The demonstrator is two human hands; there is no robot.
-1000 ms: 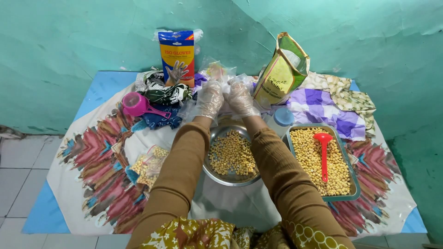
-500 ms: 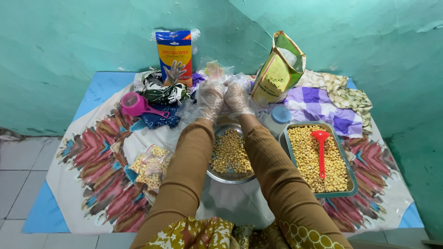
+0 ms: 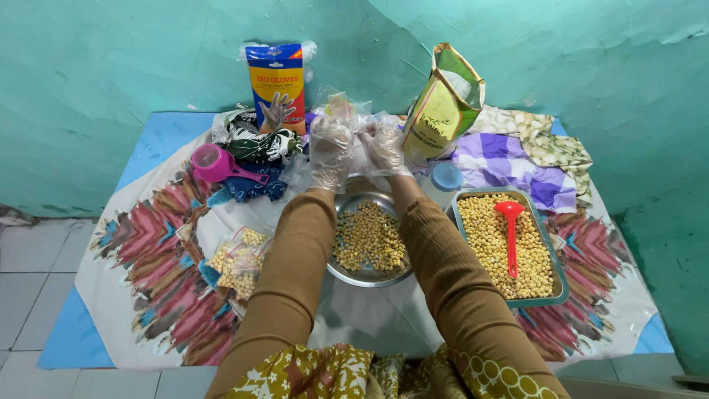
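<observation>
Gloved left hand (image 3: 330,151) and right hand (image 3: 384,146), fingers pinching a clear plastic bag (image 3: 360,137).

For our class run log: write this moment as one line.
left hand: gloved, on clear bag | right hand: gloved, same bag | below: round bowl of chickpeas

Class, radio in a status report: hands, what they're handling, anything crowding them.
Left hand and right hand gloved, raised together, pinching a clear plastic bag. Round bowl of chickpeas below. Green pouch close by the right hand.

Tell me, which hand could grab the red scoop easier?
Probably the right hand. The red scoop lies in the tray on its side; the left hand would have to cross over the round bowl.
</observation>
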